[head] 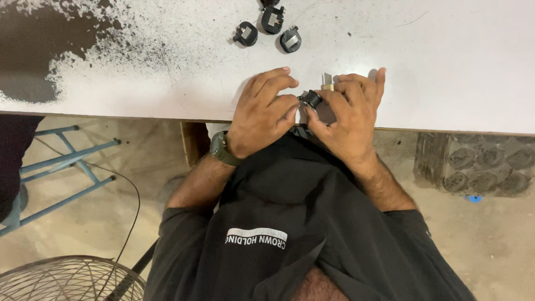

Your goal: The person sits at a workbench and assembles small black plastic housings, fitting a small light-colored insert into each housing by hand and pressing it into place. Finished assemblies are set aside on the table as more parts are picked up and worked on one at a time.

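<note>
Left hand: the left hand (264, 114) rests on the table edge, fingers curled together, fingertips touching the black part (310, 99).
Right hand: the right hand (348, 117) is clamped on the black part between thumb and fingers; a pale metal piece (327, 82) sticks up at 12 o'clock from its knuckles.
Black part: small, round and dark, between the two hands at the near edge of the table.
Watch: a dark watch (221, 149) sits on the left wrist, at 7 o'clock from the hand.
Spare parts: three black parts (269, 29) with square metal centres lie at 12 o'clock, well apart from the hands.
Table: white table (446, 61), with a dark worn patch (44, 39) at 10 o'clock.
Floor: blue stool (61, 167) at 8 o'clock, wire fan guard (67, 278) at 7 o'clock, grey egg tray (479, 167) at 4 o'clock.
</note>
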